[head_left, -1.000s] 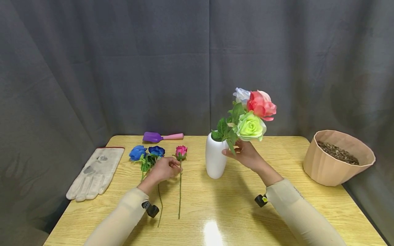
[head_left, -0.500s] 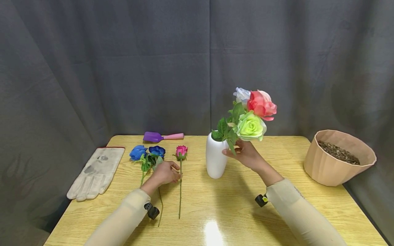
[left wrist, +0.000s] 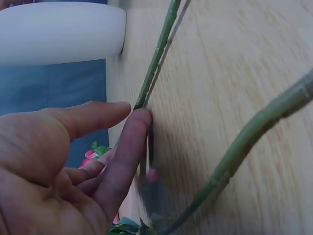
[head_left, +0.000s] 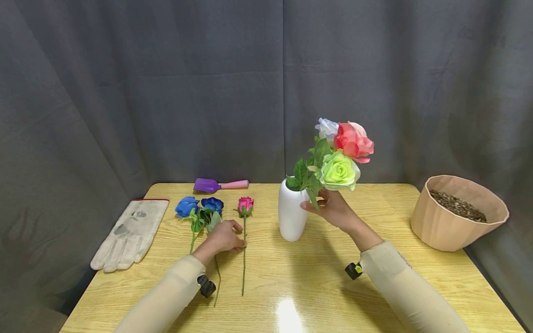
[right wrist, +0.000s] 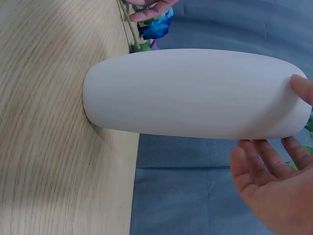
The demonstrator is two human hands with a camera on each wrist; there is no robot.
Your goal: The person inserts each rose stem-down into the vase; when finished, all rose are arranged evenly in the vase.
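Observation:
A pink rose (head_left: 245, 204) lies on the wooden table (head_left: 300, 282), its long stem (left wrist: 157, 54) running toward me. My left hand (head_left: 225, 236) rests beside it, thumb and index fingertips (left wrist: 142, 117) touching the stem without closing round it. Two blue roses (head_left: 186, 206) lie just left of that hand, and one of their stems (left wrist: 254, 132) passes under it. A white vase (head_left: 291, 215) holds a green rose (head_left: 339, 172), a red rose (head_left: 353, 142) and a white rose (head_left: 326, 128). My right hand (head_left: 333, 210) sits under the green rose, palm open (right wrist: 269, 186), thumb by the vase's neck (right wrist: 274, 98).
A white work glove (head_left: 129, 233) lies at the table's left edge. A purple trowel with a pink handle (head_left: 208, 185) lies at the back. A beige pot (head_left: 449, 226) filled with brown gravel stands at the far right. A grey curtain hangs behind.
My left hand has slid from over the blue roses' stems down and right to the pink rose's stem. The right hand and the vase have not moved.

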